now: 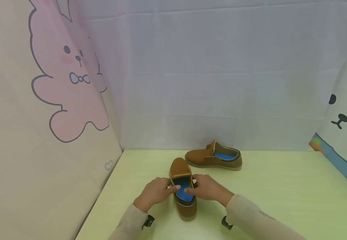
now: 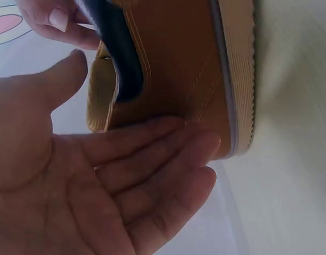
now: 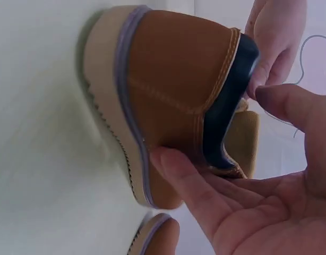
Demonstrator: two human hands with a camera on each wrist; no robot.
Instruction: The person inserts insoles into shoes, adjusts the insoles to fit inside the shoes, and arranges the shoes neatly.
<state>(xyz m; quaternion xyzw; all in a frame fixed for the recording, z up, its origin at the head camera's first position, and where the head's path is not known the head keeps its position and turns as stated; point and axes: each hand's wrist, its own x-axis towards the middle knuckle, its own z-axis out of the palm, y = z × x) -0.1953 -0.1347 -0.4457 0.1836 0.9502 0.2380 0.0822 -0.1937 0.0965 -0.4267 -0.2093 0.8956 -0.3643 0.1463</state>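
A brown slip-on style shoe point(image 1: 187, 211) with a blue insole point(image 1: 184, 193) and dark collar lining point(image 2: 118, 48) stands sole-down, toe away from me. My left hand point(image 1: 157, 190) is at its left side, the straight fingers point(image 2: 147, 159) touching the outer wall. The left thumb extends over the opening, apart from the collar in the left wrist view. On the opposite side, my right hand point(image 1: 207, 187) lays its slightly bent fingers point(image 3: 189, 183) against the brown upper. The right thumb point(image 3: 285, 103) also reaches over the opening, above the collar edge.
A matching brown shoe point(image 1: 200, 157) lies just behind, turned sideways with its toe to the left, near the back curtain point(image 1: 221, 100). Both shoes are on a pale yellow-green table point(image 1: 281, 186). A bunny-printed cloth point(image 1: 71, 100) hangs along the left side.
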